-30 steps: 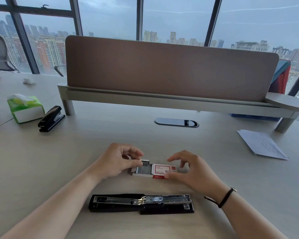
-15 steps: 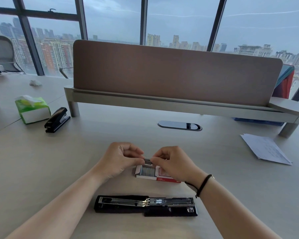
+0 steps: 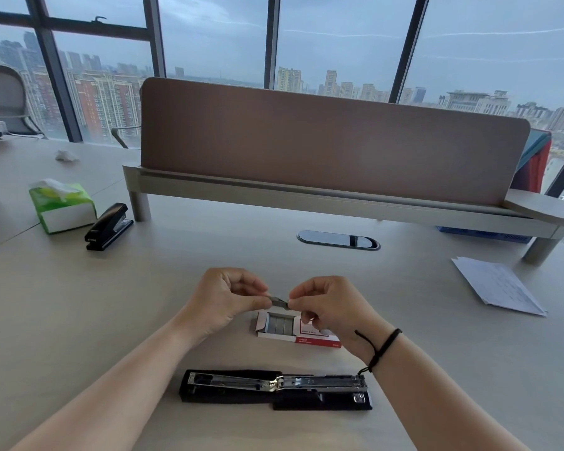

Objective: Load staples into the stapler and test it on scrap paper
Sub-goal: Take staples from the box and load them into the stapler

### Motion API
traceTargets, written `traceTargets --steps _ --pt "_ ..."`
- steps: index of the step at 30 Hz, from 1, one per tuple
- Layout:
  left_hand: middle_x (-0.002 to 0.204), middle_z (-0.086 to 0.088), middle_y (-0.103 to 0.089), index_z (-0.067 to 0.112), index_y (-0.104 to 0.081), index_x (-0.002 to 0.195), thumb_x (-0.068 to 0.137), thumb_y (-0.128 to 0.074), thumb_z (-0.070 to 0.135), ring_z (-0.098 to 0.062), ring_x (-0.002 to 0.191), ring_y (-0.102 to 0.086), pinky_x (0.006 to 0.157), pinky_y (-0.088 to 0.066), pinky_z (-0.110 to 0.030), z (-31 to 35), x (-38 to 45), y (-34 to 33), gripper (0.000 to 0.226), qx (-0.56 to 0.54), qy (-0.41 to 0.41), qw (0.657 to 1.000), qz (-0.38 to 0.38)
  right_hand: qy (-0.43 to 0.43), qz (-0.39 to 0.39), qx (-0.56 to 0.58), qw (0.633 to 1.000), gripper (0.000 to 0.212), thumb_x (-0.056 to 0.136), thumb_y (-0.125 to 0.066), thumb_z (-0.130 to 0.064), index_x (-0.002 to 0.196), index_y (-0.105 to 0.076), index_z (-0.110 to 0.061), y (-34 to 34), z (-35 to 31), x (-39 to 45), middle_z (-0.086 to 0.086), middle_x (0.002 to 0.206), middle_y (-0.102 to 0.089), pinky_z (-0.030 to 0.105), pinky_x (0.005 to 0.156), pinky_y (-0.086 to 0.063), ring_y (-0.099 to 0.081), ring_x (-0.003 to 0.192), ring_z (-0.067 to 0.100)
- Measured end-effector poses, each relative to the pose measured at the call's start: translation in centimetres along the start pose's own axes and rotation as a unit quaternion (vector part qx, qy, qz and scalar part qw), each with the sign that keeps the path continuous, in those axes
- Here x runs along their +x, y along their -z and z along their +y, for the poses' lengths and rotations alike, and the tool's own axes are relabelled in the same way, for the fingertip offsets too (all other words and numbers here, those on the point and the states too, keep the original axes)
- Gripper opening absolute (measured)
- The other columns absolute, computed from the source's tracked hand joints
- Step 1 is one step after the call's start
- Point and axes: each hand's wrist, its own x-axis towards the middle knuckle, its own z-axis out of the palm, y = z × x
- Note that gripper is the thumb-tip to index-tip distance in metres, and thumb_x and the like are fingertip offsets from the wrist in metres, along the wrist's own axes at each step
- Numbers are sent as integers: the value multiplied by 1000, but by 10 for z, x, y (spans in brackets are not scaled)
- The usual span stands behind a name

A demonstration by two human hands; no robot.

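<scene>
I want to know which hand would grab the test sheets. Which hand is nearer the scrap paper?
Right. The right hand is at mid-desk, with the scrap paper lying off to its right; the left hand is farther away, beyond the staple strip both pinch.

Pale wood desk (image 3: pixel 79 320), brown divider panel (image 3: pixel 323 141), tall windows (image 3: pixel 209 34), overcast skyline

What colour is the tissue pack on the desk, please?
The tissue pack is green and white, seen in the head view.
</scene>
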Motion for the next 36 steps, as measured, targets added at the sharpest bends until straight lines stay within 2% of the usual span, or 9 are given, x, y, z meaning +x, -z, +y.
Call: traceTargets --steps 5,9,14,16,18,21,25,30,36 --pt "77 -16 -73 6 -75 80 77 -75 -11 -26 76 -72 67 -59 -27 -4 2 8 18 -10 9 1000 16 74 41 -142 986 10 78 -79 -10 77 -72 -17 6 8 2 -1 73 -73 19 52 -49 -56 50 1" --pt "83 -26 -74 13 -78 68 82 -64 -15 -22 70 -67 63 -58 -28 -9 5 8 33 -1 19 999 45 128 43 -261 956 8 77 -77 -24 77 -69 -26 -7 13 -3 -12 73 -69 9 54 -41 -55 55 -5" --pt "72 -14 -69 17 -78 78 78 -72 -2 -15 66 -61 69 -51 -31 -16 6 10 20 103 -3 994 -26 170 13 -361 917 17 75 -74 -39 84 -68 -26 -18 12 -11 -9 77 -69 27 67 -52 -58 70 3" --pt "74 -9 -66 24 -78 80 72 -77 16 -11 67 -59 69 -49 -28 -15 4 11 11 132 -12 990 -56 178 6 -369 912 21 74 -75 -43 86 -69 -27 -13 12 -12 -9 79 -69 28 68 -52 -58 72 3" --pt "80 -17 -67 25 -77 82 64 -80 30 -10 68 -59 70 -49 -28 -15 3 12 18 141 -13 987 -70 182 10 -372 910 25 72 -77 -47 87 -69 -29 -1 16 -12 -12 81 -65 24 65 -47 -53 70 0" --pt "82 -13 -67 23 -77 84 57 -84 35 -12 73 -64 73 -51 -28 -15 3 13 30 129 -6 988 -82 164 26 -387 907 38 65 -78 -57 93 -67 -35 21 31 -15 -17 91 -59 20 61 -37 -46 70 -3" --pt "84 -18 -72 26 -76 84 62 -89 25 -11 71 -67 74 -53 -31 -15 5 9 25 141 -4 986 -90 130 40 -352 926 50 61 -76 -63 103 -67 -38 34 48 -17 -17 100 -62 18 64 -40 -51 69 -4" --pt "66 1 -67 26 -76 82 67 -90 16 -7 60 -58 67 -46 -26 -13 5 4 23 140 16 987 -79 138 24 -318 938 46 67 -77 -53 108 -71 -35 31 52 -15 -17 99 -65 19 73 -49 -58 78 -4" --pt "66 5 -66 17 -76 79 67 -90 10 -9 63 -58 68 -46 -28 -15 6 -4 20 128 22 988 -81 164 12 -316 934 47 69 -75 -53 112 -69 -36 23 52 -10 -19 99 -65 19 80 -51 -61 91 -3"
